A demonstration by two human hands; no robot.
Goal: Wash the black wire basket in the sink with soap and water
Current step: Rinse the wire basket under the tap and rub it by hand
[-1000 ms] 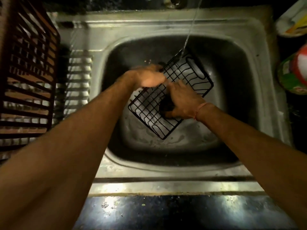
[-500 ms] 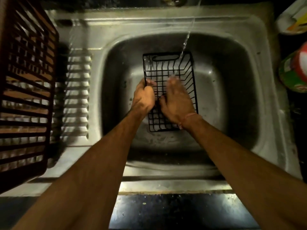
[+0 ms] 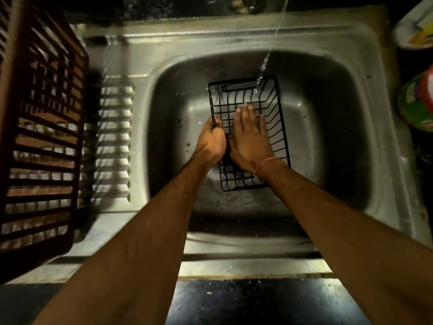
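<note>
Under my fingers, in the dull steel sink (image 3: 328, 113): one black wire basket (image 3: 274, 127), rectangular, thin-rod grid, open side up, long axis running away from me toward the tap end, slotted handle plate at the far short end. My left hand (image 3: 210, 143) grips its left rim, fingers curled round the wire. My right hand (image 3: 249, 137) lies flat inside on the grid, fingers straight and together. A thin water stream (image 3: 263, 65) falls just beyond my right fingertips. Left of my left hand: a brown slatted plastic crate (image 3: 39, 137) on the ribbed drainboard (image 3: 114, 141).
</note>
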